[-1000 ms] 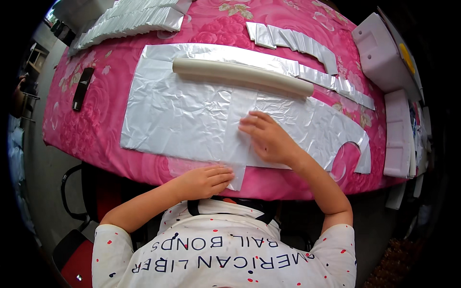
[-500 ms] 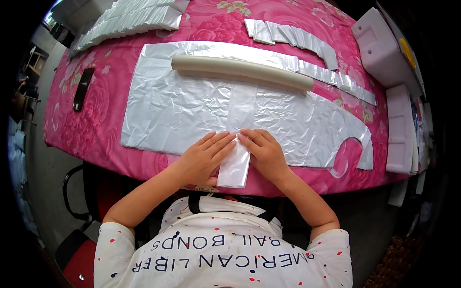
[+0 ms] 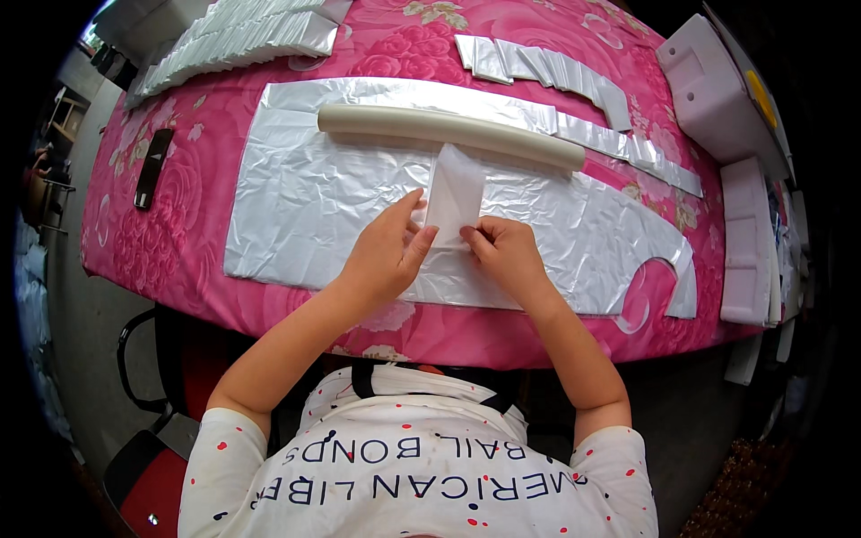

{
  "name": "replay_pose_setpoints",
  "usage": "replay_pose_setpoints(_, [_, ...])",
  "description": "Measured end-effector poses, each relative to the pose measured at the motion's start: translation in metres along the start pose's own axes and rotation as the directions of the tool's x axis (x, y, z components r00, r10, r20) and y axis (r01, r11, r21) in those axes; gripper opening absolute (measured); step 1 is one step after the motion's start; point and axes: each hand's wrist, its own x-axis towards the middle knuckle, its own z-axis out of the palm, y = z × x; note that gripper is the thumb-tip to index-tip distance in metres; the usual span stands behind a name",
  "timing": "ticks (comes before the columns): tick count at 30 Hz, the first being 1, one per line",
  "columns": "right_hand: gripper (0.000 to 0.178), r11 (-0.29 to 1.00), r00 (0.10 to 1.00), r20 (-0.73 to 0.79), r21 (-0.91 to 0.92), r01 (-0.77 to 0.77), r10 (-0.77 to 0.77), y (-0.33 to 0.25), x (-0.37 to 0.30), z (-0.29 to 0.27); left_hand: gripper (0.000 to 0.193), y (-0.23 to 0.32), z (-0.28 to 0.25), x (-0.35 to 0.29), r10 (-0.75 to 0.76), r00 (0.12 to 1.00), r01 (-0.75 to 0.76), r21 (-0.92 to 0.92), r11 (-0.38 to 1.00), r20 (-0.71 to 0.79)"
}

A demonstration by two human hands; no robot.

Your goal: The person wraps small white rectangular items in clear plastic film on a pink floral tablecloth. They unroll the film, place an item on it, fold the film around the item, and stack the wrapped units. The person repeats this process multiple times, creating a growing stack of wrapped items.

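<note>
A folded strip of thin translucent plastic film (image 3: 456, 188) stands partly raised above a large silvery-white plastic sheet (image 3: 323, 215). My right hand (image 3: 509, 253) pinches the strip's lower right edge between thumb and fingers. At its left edge is my left hand (image 3: 387, 244), thumb and fingers apart, with no firm grip visible. A long pale tube (image 3: 448, 133) lies across the sheet just beyond the strip. The sheet has a rounded cut-out near its right end.
Folded plastic pieces (image 3: 547, 70) lie in an overlapping row at the far right, and a big stack of them (image 3: 242, 45) at the far left. A dark phone-like object (image 3: 154, 169) rests on the pink flowered tablecloth (image 3: 170, 242). White foam boxes (image 3: 717, 90) stand along the right edge.
The folded strip has moved away from the table's near edge and its far end has lifted. Both hands have shifted forward; my right hand has gone from lying flat to pinching.
</note>
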Motion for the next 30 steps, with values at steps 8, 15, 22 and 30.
replay_pose_setpoints(8, [0.023,0.933,0.94,0.179,0.165,-0.321,0.291,-0.004,0.024,-0.011,0.076,-0.018,0.037,-0.013,0.238,0.948,-0.315,0.51,0.801,0.211])
replay_pose_setpoints(15, [0.033,0.98,0.991,-0.067,-0.151,-0.128,0.119,-0.011,0.001,-0.002,0.082,-0.016,0.044,-0.017,0.163,0.97,-0.237,0.557,0.796,0.18])
replay_pose_setpoints(22, [0.049,0.592,0.779,0.014,-0.642,0.487,-0.627,0.014,0.008,-0.004,0.057,-0.015,0.029,-0.001,0.342,0.93,-0.357,0.555,0.751,0.135])
replay_pose_setpoints(30, [0.043,0.53,0.744,0.341,-0.537,0.656,-0.575,0.021,0.033,-0.021,0.011,-0.03,0.017,0.007,0.558,0.824,-0.52,0.524,0.675,0.099])
